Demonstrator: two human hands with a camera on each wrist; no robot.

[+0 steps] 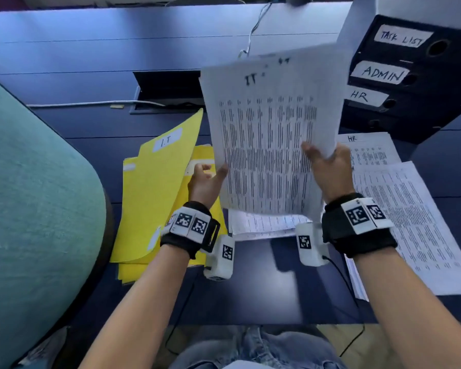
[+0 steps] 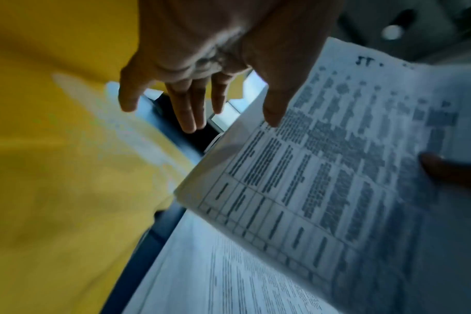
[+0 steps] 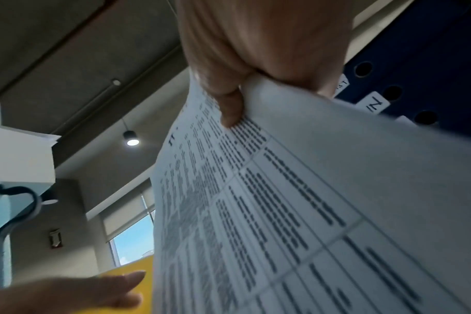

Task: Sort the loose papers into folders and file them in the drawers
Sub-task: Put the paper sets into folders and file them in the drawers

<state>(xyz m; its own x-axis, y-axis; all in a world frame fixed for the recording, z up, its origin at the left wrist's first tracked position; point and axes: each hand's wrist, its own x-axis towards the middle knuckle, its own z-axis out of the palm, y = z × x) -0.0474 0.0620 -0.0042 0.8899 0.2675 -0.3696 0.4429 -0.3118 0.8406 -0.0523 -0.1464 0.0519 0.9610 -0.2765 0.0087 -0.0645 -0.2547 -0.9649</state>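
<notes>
The right hand (image 1: 328,169) pinches the IT sheet (image 1: 266,134) at its right edge, upright over the desk (image 1: 64,62); the left hand (image 1: 205,179) is released at its nine o'clock. Thin, floppy paper: support both edges toward the yellow folder (image 1: 155,182)

Dark blue desk (image 1: 64,57), yellow folders (image 1: 155,198), loose papers (image 1: 410,209), stacked black binders (image 1: 399,83), white cable (image 1: 91,103)

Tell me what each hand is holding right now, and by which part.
The right hand pinches the IT-marked sheet at its right edge, thumb on the printed face. The left hand holds nothing; its thumb only nears the sheet's left edge.
</notes>
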